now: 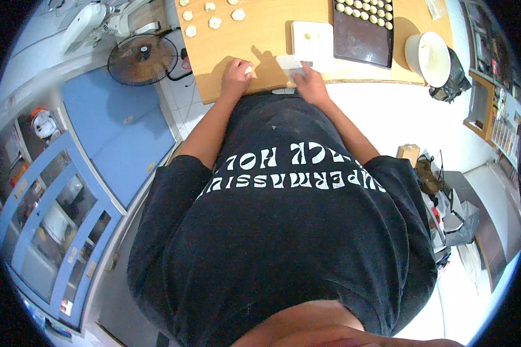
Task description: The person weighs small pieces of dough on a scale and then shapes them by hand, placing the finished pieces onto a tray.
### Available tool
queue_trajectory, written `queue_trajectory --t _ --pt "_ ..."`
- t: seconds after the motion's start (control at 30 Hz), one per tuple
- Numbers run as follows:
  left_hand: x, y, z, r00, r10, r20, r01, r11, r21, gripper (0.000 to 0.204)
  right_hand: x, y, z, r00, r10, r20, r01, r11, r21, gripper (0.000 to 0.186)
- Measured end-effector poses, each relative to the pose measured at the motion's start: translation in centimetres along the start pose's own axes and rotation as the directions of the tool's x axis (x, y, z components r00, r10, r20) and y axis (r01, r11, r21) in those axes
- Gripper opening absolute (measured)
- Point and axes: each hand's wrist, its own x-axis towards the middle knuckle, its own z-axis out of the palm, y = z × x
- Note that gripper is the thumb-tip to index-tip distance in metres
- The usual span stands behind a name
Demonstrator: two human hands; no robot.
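Curling round pale dough (249, 70), left fingers (241, 62) hold it; right fingers (305, 70) pinch a scraper (287, 63).

Two hands (236, 77), one scraper (287, 65), one tray (362, 47) and one bowl (436, 59) show.

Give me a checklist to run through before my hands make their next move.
1. Left hand has its small pale piece in the fingers: ok.
2. Right hand has hold of the flat pale scraper: ok.
3. White scale can be read: cannot tell; a pale lump sits on it, but the display is too small to make out.
4. Flattened dough pieces at the table's left lie apart from one another: ok.
5. Balls on the dark tray stand in rows: ok.
6. White bowl has enough in it: cannot tell; its contents are unclear.
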Motion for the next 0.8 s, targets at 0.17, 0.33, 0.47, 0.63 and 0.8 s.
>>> queue_trajectory --t 0.17,0.33,0.47,0.63,0.8 --pt "2.3 0.2 -1.0 1.000 -0.007 0.009 0.008 0.992 -0.124 0.028 0.1 -1.2 5.5 0.998 0.056 -0.020 -0.057 0.997 -0.042 0.027" --pt "2.4 0.1 -2.1 0.995 -0.073 0.066 0.094 0.907 -0.411 0.024 0.7 -0.6 8.7 0.992 0.065 -0.111 -0.070 0.997 -0.041 0.028" --pt "3.2 -1.2 -2.7 0.988 0.132 0.083 -0.111 0.970 -0.218 0.018 0.9 -0.4 9.2 0.985 0.067 -0.156 -0.077 0.996 -0.055 0.026" --pt "4.6 -1.6 -1.7 0.992 0.069 0.104 -0.048 0.980 -0.192 0.014 1.2 -2.2 9.1 0.978 0.150 -0.144 -0.169 0.978 -0.126 0.029" --pt "4.5 -0.6 -2.2 0.999 0.032 -0.005 -0.032 0.984 -0.178 0.043 2.4 -2.1 10.1 0.961 0.008 -0.277 -0.029 0.997 -0.072 0.044"
